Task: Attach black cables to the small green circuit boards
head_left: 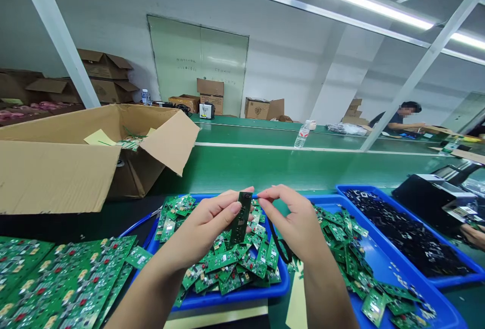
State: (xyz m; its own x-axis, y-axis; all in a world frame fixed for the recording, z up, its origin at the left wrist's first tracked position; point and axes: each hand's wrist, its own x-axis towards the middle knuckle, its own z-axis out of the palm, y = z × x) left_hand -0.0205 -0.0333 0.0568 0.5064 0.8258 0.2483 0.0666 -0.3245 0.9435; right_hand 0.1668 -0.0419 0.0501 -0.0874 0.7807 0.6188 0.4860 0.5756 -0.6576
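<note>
My left hand [214,220] grips a narrow dark green circuit board [241,218] between thumb and fingers and holds it upright. Just to its right, the thumb and index finger of my right hand [291,218] are pinched together near the board's top edge; anything between them is too small to make out. A black curved loop [279,245] shows below my right hand, and I cannot tell what it is. Under both hands lies a blue tray [278,288] heaped with small green circuit boards [223,260].
Large uncut board panels [71,278] are stacked at left, below an open cardboard box [56,172]. On the right, one blue tray [443,314] holds more boards and another [413,213] holds small black parts. A water bottle [302,136] stands behind. A person [401,119] sits far right.
</note>
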